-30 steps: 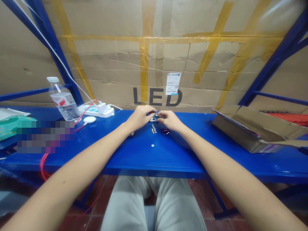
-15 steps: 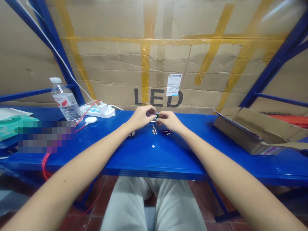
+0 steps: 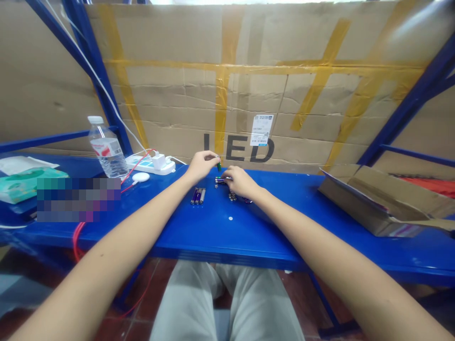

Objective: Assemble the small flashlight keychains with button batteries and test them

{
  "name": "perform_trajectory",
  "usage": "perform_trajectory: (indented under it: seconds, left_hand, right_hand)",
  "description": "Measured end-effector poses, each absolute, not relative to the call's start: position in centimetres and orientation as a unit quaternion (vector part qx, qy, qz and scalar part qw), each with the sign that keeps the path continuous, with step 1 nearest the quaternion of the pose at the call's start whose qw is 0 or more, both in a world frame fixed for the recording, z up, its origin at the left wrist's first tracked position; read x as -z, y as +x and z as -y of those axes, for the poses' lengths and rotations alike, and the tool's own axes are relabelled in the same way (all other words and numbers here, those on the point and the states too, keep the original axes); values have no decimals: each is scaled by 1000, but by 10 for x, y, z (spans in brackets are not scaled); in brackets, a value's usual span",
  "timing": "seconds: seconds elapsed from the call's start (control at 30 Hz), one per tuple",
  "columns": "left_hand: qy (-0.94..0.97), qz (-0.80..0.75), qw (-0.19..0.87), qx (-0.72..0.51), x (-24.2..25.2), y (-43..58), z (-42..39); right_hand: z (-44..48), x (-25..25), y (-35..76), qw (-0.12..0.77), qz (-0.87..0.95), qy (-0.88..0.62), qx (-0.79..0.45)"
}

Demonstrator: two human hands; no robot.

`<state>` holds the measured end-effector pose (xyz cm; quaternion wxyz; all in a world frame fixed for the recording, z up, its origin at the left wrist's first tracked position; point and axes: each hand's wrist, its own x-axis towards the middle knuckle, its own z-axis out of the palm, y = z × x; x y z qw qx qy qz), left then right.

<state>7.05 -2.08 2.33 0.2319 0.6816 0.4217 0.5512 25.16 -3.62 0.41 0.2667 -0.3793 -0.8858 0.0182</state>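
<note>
Pinched between the thumb and fingers of my left hand (image 3: 204, 166) is a small green tube (image 3: 219, 166), held upright just above the table. Lower and to the right, my right hand (image 3: 239, 181) has its fingers closed at the end of a slim shiny tube (image 3: 219, 180), lying sideways; the fingertips partly hide it. Several small silver metal caps (image 3: 232, 196) lie below that hand, and a purple piece (image 3: 246, 201) is partly covered by it. Slim purple and silver tubes (image 3: 197, 196) lie in a row left of centre.
A small white disc (image 3: 231, 218) lies on the blue table (image 3: 227, 239). To the left stand a water bottle (image 3: 108, 151), a power strip (image 3: 142, 165), a white round charger (image 3: 141, 177) and a red cable (image 3: 76, 237). An open cardboard box (image 3: 369, 208) sits at right.
My hands have moved apart from being together. The left has gone left and up with the green tube; the right has come down to the shiny tube. The camera view has shifted slightly.
</note>
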Motion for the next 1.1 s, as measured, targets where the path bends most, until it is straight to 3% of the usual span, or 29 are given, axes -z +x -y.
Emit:
perform_trajectory:
  seconds: [0.13,0.3,0.4,0.57,0.63,1.1]
  left_hand:
    - [623,-427,310,-577,-21,63,12]
    - [627,-428,317,-569,-16,64,10]
    - [647,-412,324,-554,-13,67,13]
    - [684,-366,351,-524,-9,76,19]
    - [698,-368,354,-502,-6,81,21]
    - [811,-370,193,-411,-8,93,39]
  right_hand:
    - [39,-6,233,179,915,-356,67]
    - [39,-2,223,127,925,-352,74]
    - [39,-4,233,180,907,-379,23]
    - [34,-14,272,416,801,-416,-114]
    - [32,-17,284,465,769,-397,-185]
    - [40,-16,284,443,796,-364,-195]
